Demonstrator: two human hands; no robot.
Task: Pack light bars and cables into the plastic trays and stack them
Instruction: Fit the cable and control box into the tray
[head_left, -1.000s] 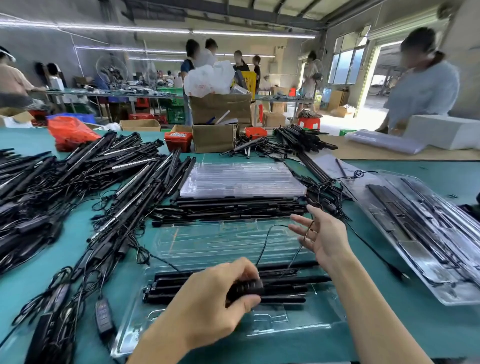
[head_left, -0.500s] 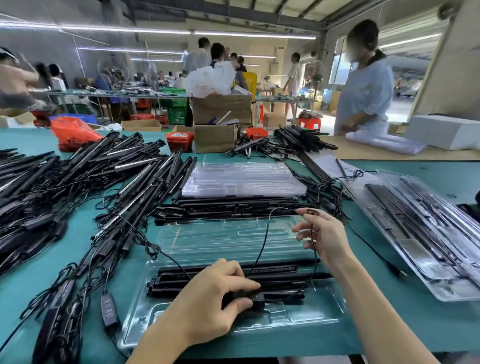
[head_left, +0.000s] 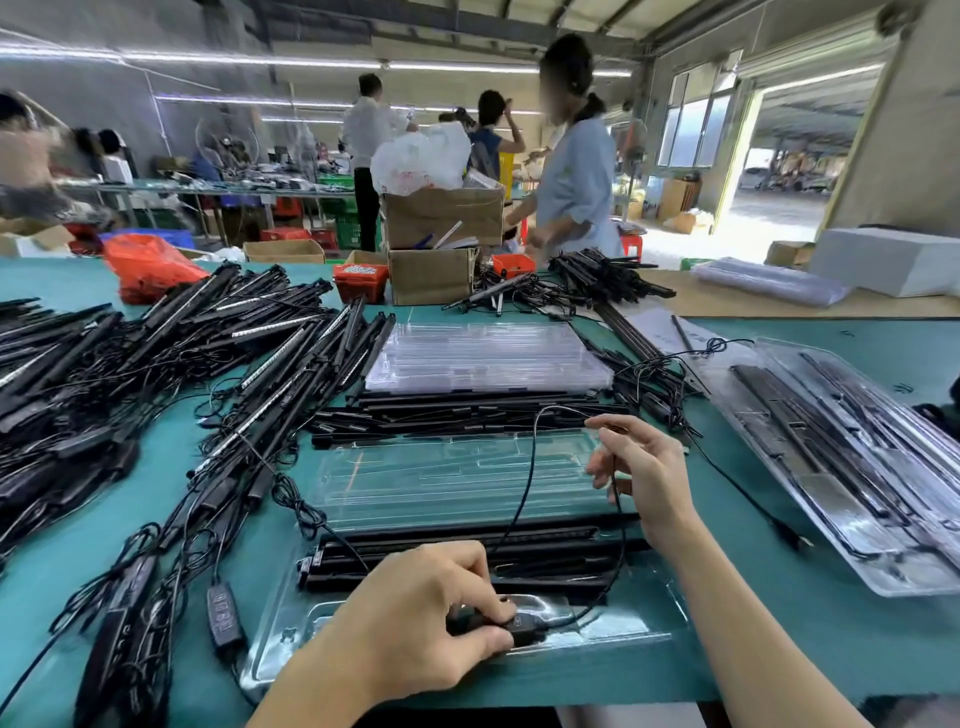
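Observation:
A clear plastic tray (head_left: 452, 483) lies open on the green table in front of me. Black light bars (head_left: 519, 551) sit in its near half. My left hand (head_left: 415, 634) grips a small black controller box (head_left: 524, 626) down in the tray's front compartment. A thin black cable (head_left: 524, 483) loops up from that box to my right hand (head_left: 644, 478), which pinches it above the tray's right side.
A big pile of loose light bars and cables (head_left: 171, 395) covers the table's left. A stack of clear trays (head_left: 488, 358) rests on more bars behind. Packed trays (head_left: 852, 467) lie at the right. Cardboard boxes (head_left: 431, 275) and people stand beyond.
My left hand has moved the controller box down from the bars into the tray's front compartment. My right hand has risen a little, drawing the cable into a taller loop.

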